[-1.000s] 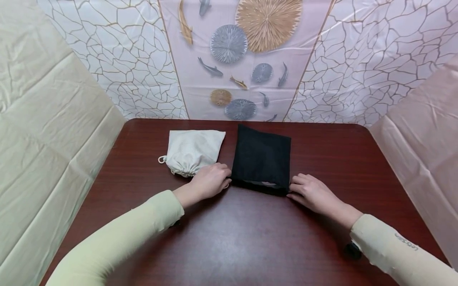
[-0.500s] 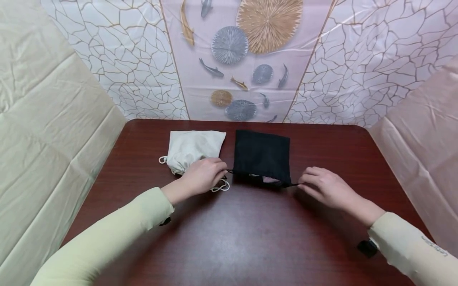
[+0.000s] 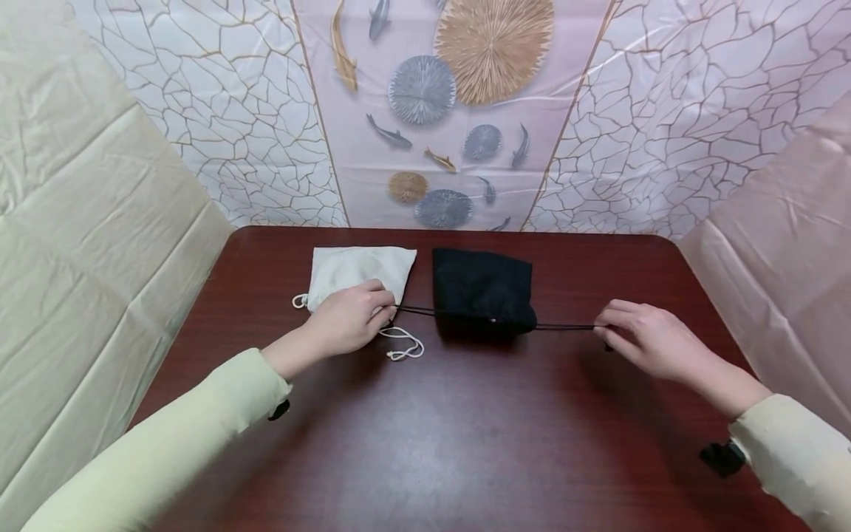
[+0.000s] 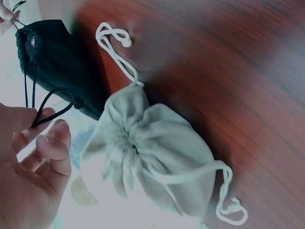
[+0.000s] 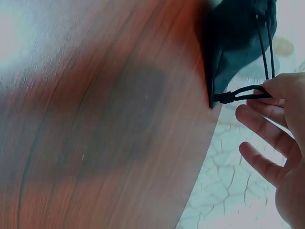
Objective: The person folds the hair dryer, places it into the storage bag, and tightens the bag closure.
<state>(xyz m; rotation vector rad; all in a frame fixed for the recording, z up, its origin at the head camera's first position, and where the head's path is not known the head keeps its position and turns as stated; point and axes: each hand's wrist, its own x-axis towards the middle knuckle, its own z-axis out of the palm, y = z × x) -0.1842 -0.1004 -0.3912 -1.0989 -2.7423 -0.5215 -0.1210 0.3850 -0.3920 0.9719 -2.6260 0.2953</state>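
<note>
Between the two hands, a black drawstring bag point(image 3: 482, 284) lies near the back of the table, its mouth partly gathered toward the front. My left hand point(image 3: 349, 318) pinches the black cord point(image 4: 59, 113) at the bag's left, with a knotted loop hanging past the fingers. At the other side my right hand point(image 3: 648, 336) pinches the right-hand cord point(image 5: 248, 92), which runs taut to the bag. Through the mouth a small pale bit of something inside shows in the left wrist view. A cream drawstring bag point(image 4: 152, 138), gathered closed, lies under and behind the left hand.
White cord ends point(image 3: 405, 343) of the cream bag trail onto the dark red wooden table point(image 3: 439, 443). A patterned sheet point(image 3: 439, 148) hangs behind the table's back edge. Beige cloth walls point(image 3: 86, 258) flank both sides.
Both hands have moved outward, the left to the left and the right to the right, drawing out the black cords. The black bag's mouth has narrowed and bunched up.
</note>
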